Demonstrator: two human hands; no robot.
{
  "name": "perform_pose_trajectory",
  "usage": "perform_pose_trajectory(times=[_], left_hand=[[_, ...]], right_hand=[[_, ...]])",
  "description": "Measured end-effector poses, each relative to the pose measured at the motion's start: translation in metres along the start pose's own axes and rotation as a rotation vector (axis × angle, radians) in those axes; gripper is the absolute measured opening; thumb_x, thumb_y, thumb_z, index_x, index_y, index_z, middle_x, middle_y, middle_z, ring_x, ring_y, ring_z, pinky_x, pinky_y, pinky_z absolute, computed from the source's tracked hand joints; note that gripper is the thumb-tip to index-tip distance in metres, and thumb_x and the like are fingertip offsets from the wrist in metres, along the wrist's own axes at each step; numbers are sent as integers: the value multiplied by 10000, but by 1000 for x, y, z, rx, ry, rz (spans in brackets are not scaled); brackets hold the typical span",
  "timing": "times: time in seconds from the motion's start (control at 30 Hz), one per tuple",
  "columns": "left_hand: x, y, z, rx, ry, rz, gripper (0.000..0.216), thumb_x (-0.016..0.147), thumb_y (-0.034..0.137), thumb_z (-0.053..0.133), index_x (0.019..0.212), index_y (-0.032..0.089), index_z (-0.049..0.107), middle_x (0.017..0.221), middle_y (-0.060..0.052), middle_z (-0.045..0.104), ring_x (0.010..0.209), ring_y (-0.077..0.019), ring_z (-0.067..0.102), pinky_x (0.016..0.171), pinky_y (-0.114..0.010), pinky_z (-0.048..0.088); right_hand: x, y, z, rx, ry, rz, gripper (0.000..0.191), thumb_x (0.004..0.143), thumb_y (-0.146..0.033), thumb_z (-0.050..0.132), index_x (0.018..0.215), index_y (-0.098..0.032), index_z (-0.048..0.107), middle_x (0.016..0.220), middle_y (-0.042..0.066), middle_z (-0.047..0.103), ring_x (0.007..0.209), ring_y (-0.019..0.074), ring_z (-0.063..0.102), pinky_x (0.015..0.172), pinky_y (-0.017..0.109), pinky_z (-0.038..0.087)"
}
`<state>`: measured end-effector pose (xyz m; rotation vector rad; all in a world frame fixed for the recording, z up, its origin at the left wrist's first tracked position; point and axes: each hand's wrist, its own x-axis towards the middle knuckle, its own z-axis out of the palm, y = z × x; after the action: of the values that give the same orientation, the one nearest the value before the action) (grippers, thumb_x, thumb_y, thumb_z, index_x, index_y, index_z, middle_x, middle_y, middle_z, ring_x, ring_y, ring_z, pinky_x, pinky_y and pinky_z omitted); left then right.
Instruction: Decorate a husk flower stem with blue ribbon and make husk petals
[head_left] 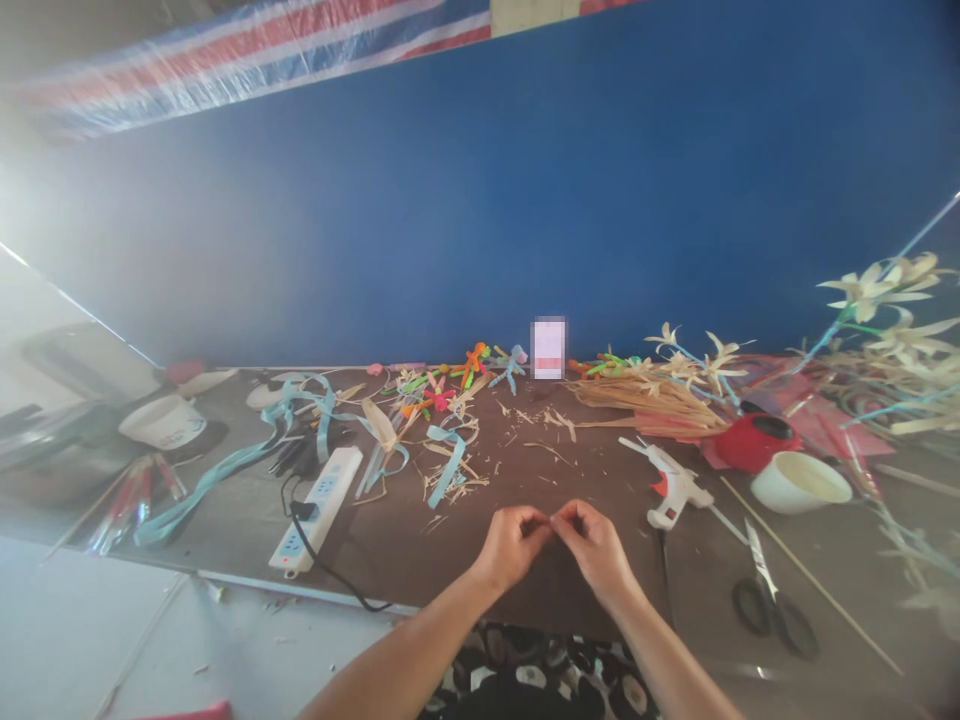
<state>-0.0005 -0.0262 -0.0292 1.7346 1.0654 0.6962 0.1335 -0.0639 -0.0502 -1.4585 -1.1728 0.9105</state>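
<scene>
My left hand and my right hand meet fingertip to fingertip above the brown table, near its front edge. Both are closed in a pinch. Whatever lies between the fingertips is too small or too hidden to make out. Beyond them, pale straw scraps and a curl of light blue ribbon lie on the tabletop. To the right of my right hand rests a white hot glue gun with an orange trigger. Black-handled scissors lie farther right, blades partly apart.
A white power strip with a plugged-in black cord lies at left. Colourful pipe-cleaner figures sit at the back. At right are a white cup, a red container, a thin stick and straw flowers. A blue panel stands behind.
</scene>
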Motion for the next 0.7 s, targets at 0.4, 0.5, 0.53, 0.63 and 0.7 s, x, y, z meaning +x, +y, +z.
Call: perform_pose_trajectory(times=[0.4, 0.5, 0.53, 0.63, 0.7], left_hand=[[22, -10, 5, -408, -46, -268, 317, 672, 432, 532, 695, 124, 607, 589, -8, 566, 460, -66, 368, 439, -191, 240], [24, -10, 2, -535, -125, -336, 334, 619, 445, 579, 686, 117, 595, 571, 1, 540, 436, -46, 328, 411, -188, 175], [24, -10, 1, -555, -140, -338, 328, 609, 438, 590, 672, 117, 593, 565, 3, 534, 436, -45, 329, 410, -189, 169], [25, -9, -2, -581, -186, -321, 301, 598, 410, 605, 652, 114, 593, 557, 2, 534, 438, -47, 344, 415, -195, 182], [26, -10, -3, -570, -200, -307, 290, 593, 393, 611, 657, 111, 600, 561, -3, 544, 439, -49, 350, 420, -198, 201]], right_hand=[[21, 4, -7, 378, -148, 208, 385, 675, -425, 580, 935, -145, 624, 609, 4, 569, 484, 106, 437, 455, 231, 320], [23, 2, -8, 369, -212, 211, 345, 671, -393, 599, 919, -156, 630, 622, 10, 598, 518, 114, 463, 479, 233, 334], [24, 1, -8, 369, -223, 209, 324, 676, -387, 597, 901, -157, 633, 625, 11, 602, 528, 116, 470, 489, 235, 338], [27, 1, -7, 371, -244, 195, 280, 676, -386, 599, 826, -152, 634, 618, 10, 600, 536, 119, 478, 501, 236, 343], [29, 2, -6, 361, -237, 180, 277, 667, -403, 601, 778, -149, 627, 600, 3, 586, 525, 117, 474, 494, 235, 342]])
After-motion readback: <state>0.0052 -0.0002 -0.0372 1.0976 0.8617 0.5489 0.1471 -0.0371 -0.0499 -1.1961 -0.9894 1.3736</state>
